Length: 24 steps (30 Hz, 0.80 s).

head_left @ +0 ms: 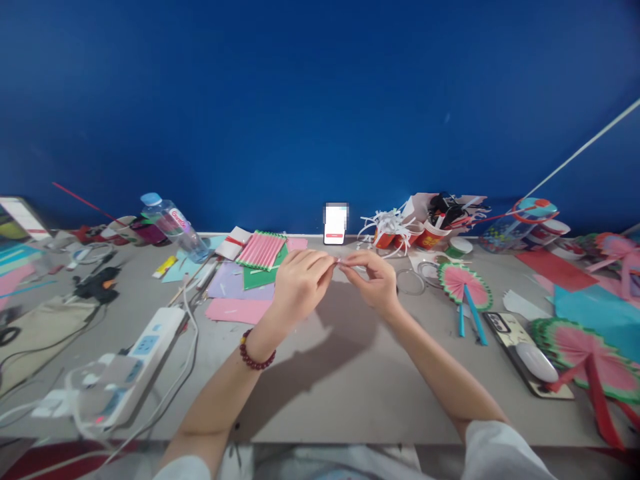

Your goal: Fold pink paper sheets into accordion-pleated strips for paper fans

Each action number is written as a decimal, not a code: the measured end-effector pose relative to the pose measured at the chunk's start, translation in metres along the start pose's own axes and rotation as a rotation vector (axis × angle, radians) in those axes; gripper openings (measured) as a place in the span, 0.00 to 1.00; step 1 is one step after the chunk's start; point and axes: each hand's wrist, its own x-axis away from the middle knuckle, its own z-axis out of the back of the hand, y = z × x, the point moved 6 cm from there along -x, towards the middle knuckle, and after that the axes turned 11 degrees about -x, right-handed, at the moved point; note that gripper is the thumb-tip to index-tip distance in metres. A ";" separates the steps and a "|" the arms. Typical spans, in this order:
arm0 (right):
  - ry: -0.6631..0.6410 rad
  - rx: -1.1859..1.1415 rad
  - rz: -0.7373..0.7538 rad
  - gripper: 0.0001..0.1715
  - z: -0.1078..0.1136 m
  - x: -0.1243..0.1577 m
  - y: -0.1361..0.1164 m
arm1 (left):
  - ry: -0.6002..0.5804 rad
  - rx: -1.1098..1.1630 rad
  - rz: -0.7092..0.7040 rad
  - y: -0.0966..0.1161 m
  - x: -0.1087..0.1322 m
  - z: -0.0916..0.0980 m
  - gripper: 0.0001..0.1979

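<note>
My left hand (303,281) and my right hand (371,279) meet above the middle of the grey table, fingertips almost touching. Both are pinched closed around something small and pale (340,261), too small and blurred to name. A beaded bracelet (257,353) circles my left wrist. Just beyond my hands, a phone (335,225) with a lit screen stands upright against the blue wall. To the left of my left hand lie a pleated pink paper (261,251) with green edges, a green sheet (254,277) and a purple sheet (231,283).
At left are a power strip (145,360) with cables and a leaning plastic bottle (176,227). On the right lie paper fans (465,283), a phone with a mouse (536,362) on it, and blue paper (590,317). Cups of paper strips (393,230) and tools stand along the wall.
</note>
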 end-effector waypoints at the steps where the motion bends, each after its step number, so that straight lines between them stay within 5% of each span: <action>1: 0.003 -0.009 -0.010 0.05 -0.001 0.001 0.000 | 0.017 -0.007 -0.001 0.000 0.000 0.001 0.05; 24: -0.021 -0.011 -0.003 0.05 0.000 0.000 -0.002 | 0.067 -0.121 -0.085 0.013 0.002 0.011 0.07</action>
